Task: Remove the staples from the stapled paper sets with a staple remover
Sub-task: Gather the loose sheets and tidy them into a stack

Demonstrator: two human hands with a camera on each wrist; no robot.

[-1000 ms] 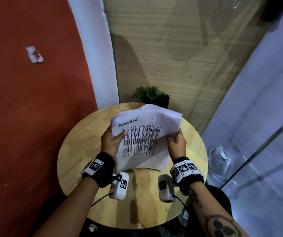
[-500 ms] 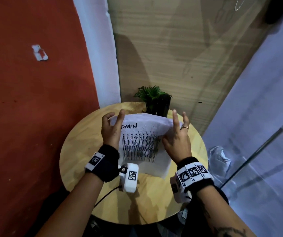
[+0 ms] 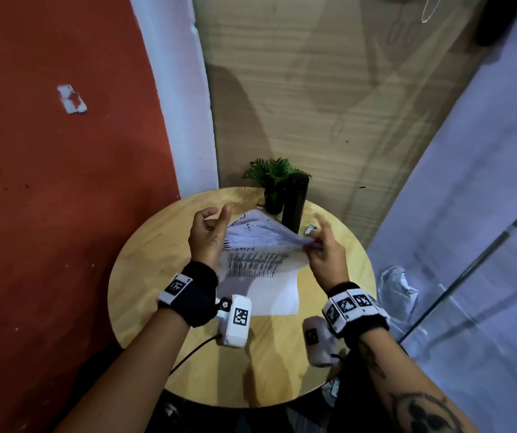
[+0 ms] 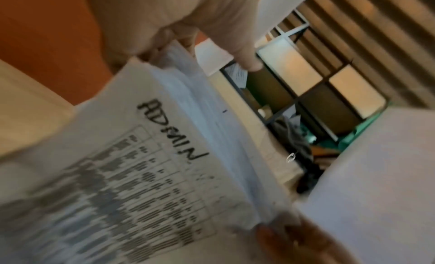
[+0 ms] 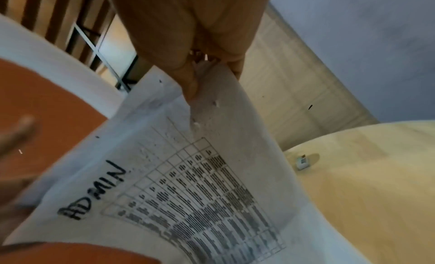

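Observation:
A paper set [image 3: 260,270] with a printed table and "ADMIN" handwritten on top lies on the round wooden table [image 3: 157,276]. Its upper sheets are lifted and fanned between my hands. My right hand [image 3: 315,245] pinches the top right corner of the lifted sheets; the right wrist view shows the thumb [image 5: 190,85] on that corner of the paper set [image 5: 188,193], beside small punctures. My left hand [image 3: 212,228] hangs at the fan's left edge with curled fingers. In the left wrist view the paper set [image 4: 141,175] meets those fingers [image 4: 244,61], but the grip is unclear. I see no staple remover.
At the table's far edge stand a small potted plant [image 3: 271,179] and a black cylinder [image 3: 294,201]. A small white item [image 3: 312,229] lies near my right hand. A red wall runs along the left. A crumpled plastic bag [image 3: 398,282] lies on the floor to the right.
The set was held up by both sides, then laid down under flat fingers. Now my right hand pinches a corner and lifts fanned sheets, and my left fingers have curled.

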